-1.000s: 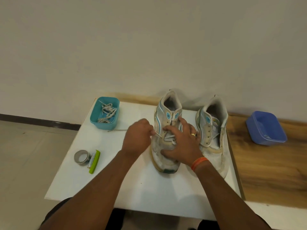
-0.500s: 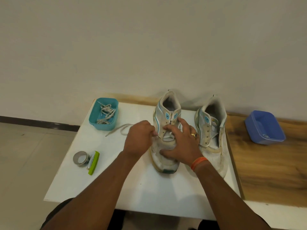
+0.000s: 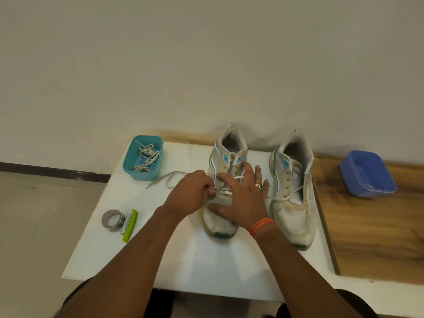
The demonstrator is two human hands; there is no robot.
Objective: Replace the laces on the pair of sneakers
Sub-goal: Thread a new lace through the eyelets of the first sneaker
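Since the earlier frame, more lace (image 3: pixel 171 179) trails beyond our left hand (image 3: pixel 191 195), which pinches it; our right hand (image 3: pixel 241 198), spread flat, pins the sneaker (image 3: pixel 226 161). Draw steadily, untwisted.

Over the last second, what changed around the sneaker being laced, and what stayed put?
The left hand, pinching the white lace at the left white-and-teal sneaker, has drawn more of it out: its free end now lies looped on the white table toward the teal tub of old laces. The right hand keeps steadying that sneaker. Unmoved: right sneaker, tape roll, blue tub.
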